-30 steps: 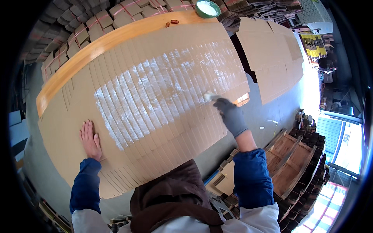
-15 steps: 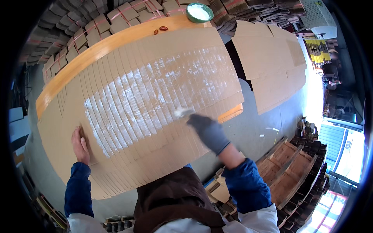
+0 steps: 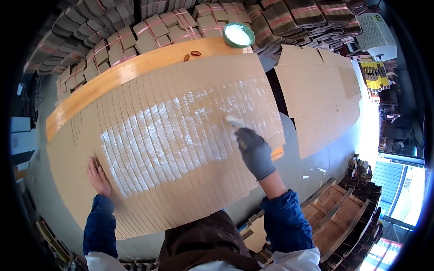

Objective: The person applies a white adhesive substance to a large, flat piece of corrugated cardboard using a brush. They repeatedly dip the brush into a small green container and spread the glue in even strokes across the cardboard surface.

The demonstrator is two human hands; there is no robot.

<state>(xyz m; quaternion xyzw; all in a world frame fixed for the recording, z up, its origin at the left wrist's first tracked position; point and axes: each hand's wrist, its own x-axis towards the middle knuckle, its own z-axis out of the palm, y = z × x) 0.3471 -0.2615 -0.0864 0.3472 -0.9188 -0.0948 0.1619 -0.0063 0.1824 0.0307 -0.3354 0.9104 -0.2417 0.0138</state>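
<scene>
A fanned row of overlapping brown cardboard sheets (image 3: 217, 183) covers most of the table. Across the middle of their stepped edges runs a wide band of shiny white paste (image 3: 156, 131). My left hand (image 3: 99, 178), bare, lies with fingers stretched on the sheets beside the band's left end. In a grey glove, my right hand (image 3: 254, 153) is closed around a brush, whose handle is mostly hidden by the fingers. The pale brush head (image 3: 233, 121) is over the right part of the pasted band. At the far edge stands a green bowl (image 3: 226, 40) of white paste.
The table's bare wooden edge (image 3: 131, 67) carries two small reddish-brown objects (image 3: 195, 53). Bundled cardboard (image 3: 167, 27) is stacked behind it. More flat cardboard (image 3: 312, 95) lies at the right. Below that, a wooden pallet (image 3: 332, 207) rests on the grey floor (image 3: 294, 174).
The brush in my right hand has moved right and slightly farther away over the pasted sheets. The whole view has shifted, and my left hand still rests on the cardboard.
</scene>
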